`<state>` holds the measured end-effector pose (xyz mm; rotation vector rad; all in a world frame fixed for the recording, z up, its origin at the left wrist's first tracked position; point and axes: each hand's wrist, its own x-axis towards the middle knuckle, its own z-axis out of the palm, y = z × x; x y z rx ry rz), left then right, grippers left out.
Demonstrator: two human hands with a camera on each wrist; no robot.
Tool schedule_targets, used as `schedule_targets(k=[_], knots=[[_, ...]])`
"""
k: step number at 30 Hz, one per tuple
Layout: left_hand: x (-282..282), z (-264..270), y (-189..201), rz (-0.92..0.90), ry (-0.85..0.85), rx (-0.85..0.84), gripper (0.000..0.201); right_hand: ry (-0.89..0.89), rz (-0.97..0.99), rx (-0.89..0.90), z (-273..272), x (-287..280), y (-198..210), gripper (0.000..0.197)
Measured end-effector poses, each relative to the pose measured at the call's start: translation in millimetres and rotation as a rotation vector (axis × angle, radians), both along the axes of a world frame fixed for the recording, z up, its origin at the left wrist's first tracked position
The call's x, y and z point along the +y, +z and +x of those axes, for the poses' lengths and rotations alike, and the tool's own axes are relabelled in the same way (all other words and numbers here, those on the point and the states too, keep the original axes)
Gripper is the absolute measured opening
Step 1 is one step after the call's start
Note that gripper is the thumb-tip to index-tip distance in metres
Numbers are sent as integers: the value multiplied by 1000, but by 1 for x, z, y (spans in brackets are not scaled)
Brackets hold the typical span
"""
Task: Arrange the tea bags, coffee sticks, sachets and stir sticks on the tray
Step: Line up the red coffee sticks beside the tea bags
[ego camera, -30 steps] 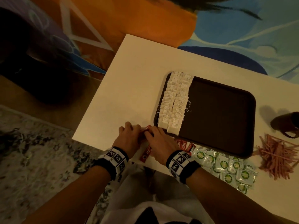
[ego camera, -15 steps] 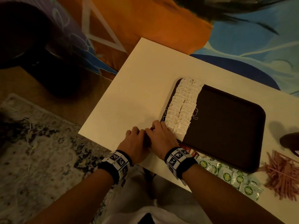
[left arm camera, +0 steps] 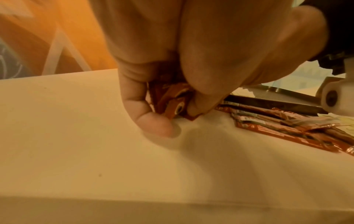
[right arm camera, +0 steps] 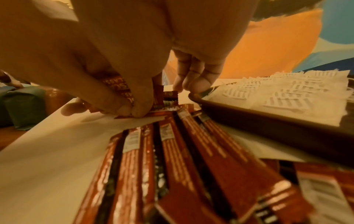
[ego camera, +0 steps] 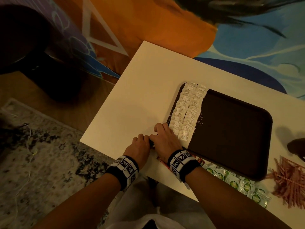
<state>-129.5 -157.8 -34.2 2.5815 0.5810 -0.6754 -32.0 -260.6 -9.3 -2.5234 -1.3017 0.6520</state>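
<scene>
Head view shows left hand and right hand knuckles-up, fingers curled together pinching red foil coffee sticks on the white surface.

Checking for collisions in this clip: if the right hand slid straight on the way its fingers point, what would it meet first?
Probably the tray: the right hand points up along its near-left corner, fingertips already at the rim in the right wrist view. The tea bags lie just inside. Depth is unclear, so it might instead skim past over bare table.
</scene>
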Motion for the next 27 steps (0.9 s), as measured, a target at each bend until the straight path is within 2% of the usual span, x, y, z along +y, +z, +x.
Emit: schedule_targets(k=[2, 6, 9, 16, 24, 27], knots=[[0, 1, 0, 10, -14, 9, 28, 39, -59, -9, 2, 3, -3, 14], [-3, 2, -2, 58, -46, 25, 29, 157, -172, -116, 4, 5, -10, 33], [-6, 0, -4, 65, -65, 6, 30, 219, -206, -171, 4, 7, -13, 28], [-3, 0, -2, 51, -84, -3, 29, 259, -244, -214, 0, 9, -21, 25], [-2, 1, -2, 38, -81, 9, 29, 266, -254, -221, -1, 9, -18, 33], [-1, 1, -2, 7, -60, 3, 31, 260, -272, -212, -1, 11, -12, 43]])
